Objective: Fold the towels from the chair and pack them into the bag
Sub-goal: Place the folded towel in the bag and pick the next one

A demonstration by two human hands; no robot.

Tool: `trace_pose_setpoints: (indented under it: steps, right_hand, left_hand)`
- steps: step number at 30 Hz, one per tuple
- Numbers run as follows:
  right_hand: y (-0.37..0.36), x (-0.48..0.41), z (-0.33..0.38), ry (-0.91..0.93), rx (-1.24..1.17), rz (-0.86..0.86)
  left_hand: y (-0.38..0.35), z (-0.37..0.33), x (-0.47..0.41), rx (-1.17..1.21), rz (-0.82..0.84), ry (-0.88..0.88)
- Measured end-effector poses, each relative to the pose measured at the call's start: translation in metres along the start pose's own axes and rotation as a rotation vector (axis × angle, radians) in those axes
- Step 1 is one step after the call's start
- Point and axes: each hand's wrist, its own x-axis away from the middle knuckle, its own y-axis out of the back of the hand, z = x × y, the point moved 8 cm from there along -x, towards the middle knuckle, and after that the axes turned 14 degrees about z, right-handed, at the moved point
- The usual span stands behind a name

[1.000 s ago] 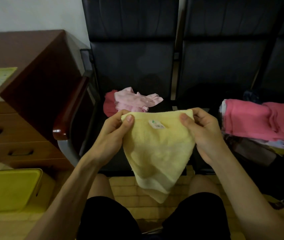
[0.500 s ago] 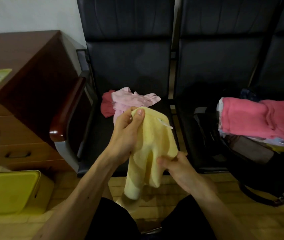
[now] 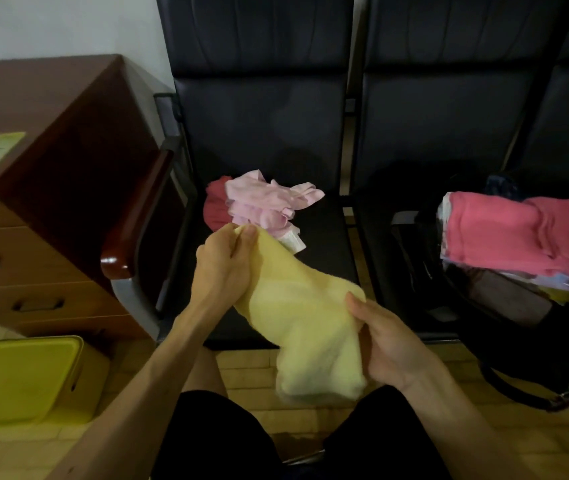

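Yellow towel (image 3: 298, 317) held before the chair (image 3: 262, 116) seat. Far left, a yellow bin (image 3: 23, 379) and wooden drawers (image 3: 33, 244). The left grip (image 3: 222, 268) pinches the towel's top corner, with loose pink towels (image 3: 269, 202) just behind. The right grip (image 3: 388, 348) clasps its side. Rightmost, the bag (image 3: 518, 355) is heaped with folded towels (image 3: 504, 233).

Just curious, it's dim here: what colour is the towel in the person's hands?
Pale yellow; the towel shows best in the head view.
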Motion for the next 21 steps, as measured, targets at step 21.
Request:
trace_pose_setpoints:
  steps: [21]
  right_hand:
    - [-0.009,-0.004,0.064,0.203,0.033,-0.159]
  left_hand:
    - [-0.115,0.035,0.092,0.707,1.181,0.162]
